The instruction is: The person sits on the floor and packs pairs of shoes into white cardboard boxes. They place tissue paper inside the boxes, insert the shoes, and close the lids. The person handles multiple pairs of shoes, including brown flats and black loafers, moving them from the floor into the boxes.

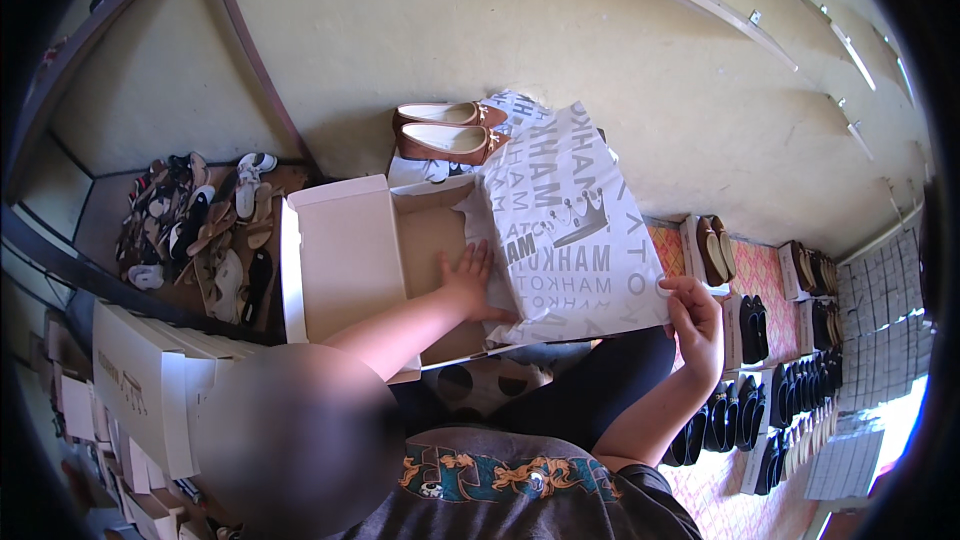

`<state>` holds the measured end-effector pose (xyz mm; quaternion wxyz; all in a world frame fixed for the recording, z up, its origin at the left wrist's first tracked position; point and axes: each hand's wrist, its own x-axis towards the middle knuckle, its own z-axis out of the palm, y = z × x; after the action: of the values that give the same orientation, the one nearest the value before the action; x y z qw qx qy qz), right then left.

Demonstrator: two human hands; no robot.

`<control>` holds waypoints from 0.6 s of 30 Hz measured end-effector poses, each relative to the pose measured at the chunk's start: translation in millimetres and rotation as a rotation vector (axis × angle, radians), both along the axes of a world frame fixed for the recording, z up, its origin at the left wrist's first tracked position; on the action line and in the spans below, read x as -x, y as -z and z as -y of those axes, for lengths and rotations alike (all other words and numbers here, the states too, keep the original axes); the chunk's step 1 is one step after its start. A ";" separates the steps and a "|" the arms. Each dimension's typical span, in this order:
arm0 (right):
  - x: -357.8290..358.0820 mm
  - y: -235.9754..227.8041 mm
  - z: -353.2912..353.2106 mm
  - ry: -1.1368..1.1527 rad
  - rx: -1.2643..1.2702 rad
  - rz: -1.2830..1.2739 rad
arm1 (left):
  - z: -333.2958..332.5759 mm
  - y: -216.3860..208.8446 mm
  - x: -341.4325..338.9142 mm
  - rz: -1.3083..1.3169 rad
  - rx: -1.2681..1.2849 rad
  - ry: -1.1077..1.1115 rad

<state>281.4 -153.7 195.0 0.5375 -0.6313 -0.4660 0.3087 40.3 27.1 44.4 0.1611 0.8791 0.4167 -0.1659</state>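
An opened shoe box (345, 250) lies before me with its lid side folded out to the left. A large sheet of printed white tissue paper (590, 210) spreads out of the box over its right side. My left hand (468, 282) lies flat in the box, fingers spread, against the inner edge of the paper. At the sheet's near right corner my right hand (695, 320) is closed, pinching the paper between thumb and fingers. Just beyond the box sits a pair of brown flat shoes (450, 135) with small bows.
A shelf at the left holds piled sandals (215, 225). White shoe boxes (145, 380) stand at the near left. On the right, pairs of dark shoes (735, 410) line a patterned floor. Small brackets and boards (735, 15) jut from the wall (400, 20).
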 end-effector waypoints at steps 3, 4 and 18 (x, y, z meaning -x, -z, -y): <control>2.9 -3.3 2.5 0.018 0.008 0.033 | 2.4 -7.6 -3.1 -0.013 -0.015 -0.007; 3.1 -3.9 2.8 0.021 0.012 0.031 | -1.1 -3.1 -4.1 -0.001 0.034 0.041; 0.3 -4.5 -2.5 0.030 0.002 0.054 | 11.6 5.2 4.6 0.008 0.104 0.177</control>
<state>281.1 -151.2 199.5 0.5286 -0.6471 -0.4705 0.2837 35.8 15.4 39.1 0.1929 0.9036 0.3276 -0.1975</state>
